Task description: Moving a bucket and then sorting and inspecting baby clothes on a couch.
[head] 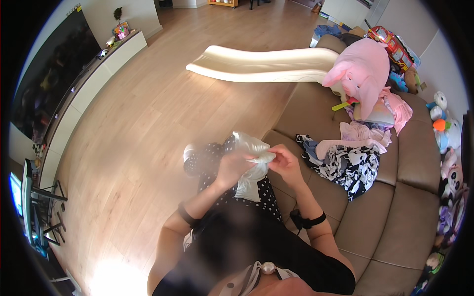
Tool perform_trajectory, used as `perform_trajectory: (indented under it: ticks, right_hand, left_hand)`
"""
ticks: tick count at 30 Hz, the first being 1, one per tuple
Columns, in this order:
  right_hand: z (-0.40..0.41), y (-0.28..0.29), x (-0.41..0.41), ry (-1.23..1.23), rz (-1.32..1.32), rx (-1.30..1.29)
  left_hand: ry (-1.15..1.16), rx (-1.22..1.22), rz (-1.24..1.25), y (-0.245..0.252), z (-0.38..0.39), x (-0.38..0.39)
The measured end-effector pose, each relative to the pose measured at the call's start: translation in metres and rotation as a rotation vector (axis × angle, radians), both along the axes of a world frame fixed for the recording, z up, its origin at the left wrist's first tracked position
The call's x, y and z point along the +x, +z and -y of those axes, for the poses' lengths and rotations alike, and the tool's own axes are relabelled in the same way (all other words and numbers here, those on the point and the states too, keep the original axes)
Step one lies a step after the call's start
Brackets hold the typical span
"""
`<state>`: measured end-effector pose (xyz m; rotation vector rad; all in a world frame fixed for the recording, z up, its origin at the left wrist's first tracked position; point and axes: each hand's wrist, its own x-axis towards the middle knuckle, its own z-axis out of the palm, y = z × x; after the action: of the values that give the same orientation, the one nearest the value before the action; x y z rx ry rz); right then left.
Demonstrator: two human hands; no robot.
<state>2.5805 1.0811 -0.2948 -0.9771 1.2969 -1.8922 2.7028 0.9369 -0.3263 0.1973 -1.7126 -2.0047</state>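
Note:
A pale, light garment or cloth (249,187) lies over my lap, on black trousers with white dots (269,199). My left hand (234,168) holds its folded edge from the left, with the fingertips partly hidden by the fabric. On the other side of the same fold, my right hand (285,162) pinches the cloth between thumb and fingers. The two hands are a short way apart, with the fold stretched between them. The lower part of the cloth hangs down over my thigh. A hazy blur covers part of the view near my left hand.
To the right, a brown leather sofa (357,229) bears a black-and-white patterned garment (351,166), a pink garment (398,107) and a large pink plush toy (364,63). A cream slide (259,64) reaches from the sofa onto the wooden floor (137,137). A television (52,74) stands at the left.

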Motion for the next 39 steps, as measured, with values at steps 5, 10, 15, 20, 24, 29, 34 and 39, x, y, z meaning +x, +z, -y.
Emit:
perform_trajectory:
  ticks: [5,10,15,20,24,29,34,39]
  right_hand:
    - [0.0,-0.008,0.001,0.013,-0.128,0.062]
    - [-0.004,-0.024,-0.011,-0.126,-0.055,0.006]
    - [0.004,-0.006,0.003,-0.026,-0.216,0.011]
    - [-0.002,-0.036,-0.014,0.081,0.118,0.11]
    - [0.011,-0.007,0.006,-0.002,0.287,0.196]
    - [0.008,-0.009,0.006,-0.087,0.348,0.129]
    - [0.009,-0.005,0.013,-0.118,0.182,0.18]
    - [0.009,-0.009,0.014,-0.172,0.14,0.184]
  left_hand:
    - [-0.1,0.061,0.046,-0.013,0.005,0.002]
    - [-0.158,0.142,-0.072,0.009,0.008,0.007]
    - [-0.124,0.24,-0.049,0.006,0.009,0.008]
    - [-0.04,0.109,0.093,0.007,0.007,0.002]
    - [-0.061,0.026,0.096,-0.005,0.006,0.003]
    - [0.085,0.213,0.097,0.018,-0.003,-0.002]
    - [0.115,0.169,0.216,0.012,0.001,-0.003]
    - [0.013,0.219,0.212,0.004,0.001,0.0]
